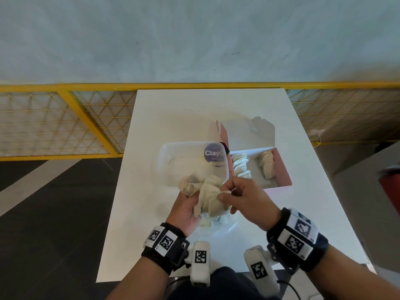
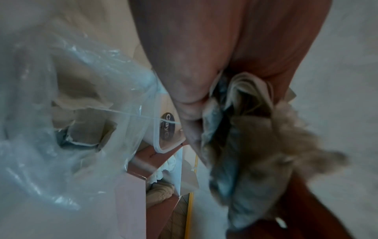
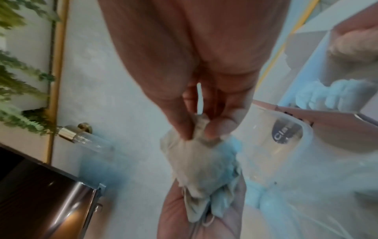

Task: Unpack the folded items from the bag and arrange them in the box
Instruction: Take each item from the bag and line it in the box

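My left hand (image 1: 186,211) lies palm up over the near middle of the white table and grips a bundle of beige folded cloths (image 1: 203,191). My right hand (image 1: 244,198) pinches the edge of one cloth (image 3: 196,145) from that bundle between thumb and forefinger. The crumpled clear plastic bag (image 1: 225,226) lies under both hands, with more cloths (image 2: 85,129) showing through it. The open pink box (image 1: 283,167) stands to the right. It holds a row of white folded cloths (image 1: 241,167) and a row of beige ones (image 1: 268,164).
A clear plastic container (image 1: 168,161) with a purple round label (image 1: 214,153) stands just beyond my hands, touching the box's left side. A yellow mesh railing (image 1: 65,124) runs behind the table (image 1: 173,109). A grey block (image 1: 368,191) stands off its right edge.
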`<move>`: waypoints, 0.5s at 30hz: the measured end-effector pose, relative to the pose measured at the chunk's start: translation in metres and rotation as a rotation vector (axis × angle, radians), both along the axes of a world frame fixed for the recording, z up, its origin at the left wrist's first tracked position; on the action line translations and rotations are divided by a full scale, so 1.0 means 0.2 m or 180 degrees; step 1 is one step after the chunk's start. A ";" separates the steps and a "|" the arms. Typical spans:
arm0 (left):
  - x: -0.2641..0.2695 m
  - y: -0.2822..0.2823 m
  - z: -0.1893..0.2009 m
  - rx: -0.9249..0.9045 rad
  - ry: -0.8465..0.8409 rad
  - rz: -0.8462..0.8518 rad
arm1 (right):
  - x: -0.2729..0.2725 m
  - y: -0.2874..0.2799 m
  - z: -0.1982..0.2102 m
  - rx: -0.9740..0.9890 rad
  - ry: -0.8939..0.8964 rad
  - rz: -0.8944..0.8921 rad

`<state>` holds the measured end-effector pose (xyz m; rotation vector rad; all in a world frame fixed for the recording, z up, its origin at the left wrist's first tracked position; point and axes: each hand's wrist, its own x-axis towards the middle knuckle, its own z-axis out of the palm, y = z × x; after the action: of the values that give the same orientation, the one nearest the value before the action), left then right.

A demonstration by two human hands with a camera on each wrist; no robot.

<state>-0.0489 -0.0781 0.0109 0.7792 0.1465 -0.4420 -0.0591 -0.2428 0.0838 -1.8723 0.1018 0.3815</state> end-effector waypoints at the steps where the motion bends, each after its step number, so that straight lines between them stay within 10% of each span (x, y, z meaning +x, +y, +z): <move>1: -0.01 0.00 0.00 -0.0018 -0.0049 -0.0021 | 0.00 0.01 -0.03 0.0012 0.0049 -0.0245; 15: -0.03 -0.01 0.00 0.0196 0.0009 -0.0077 | 0.00 0.02 -0.12 -0.0407 -0.0454 -0.0187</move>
<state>-0.0540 -0.0798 0.0100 0.8416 0.1540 -0.4635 -0.0582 -0.2398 0.0600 -2.0119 0.0863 0.2042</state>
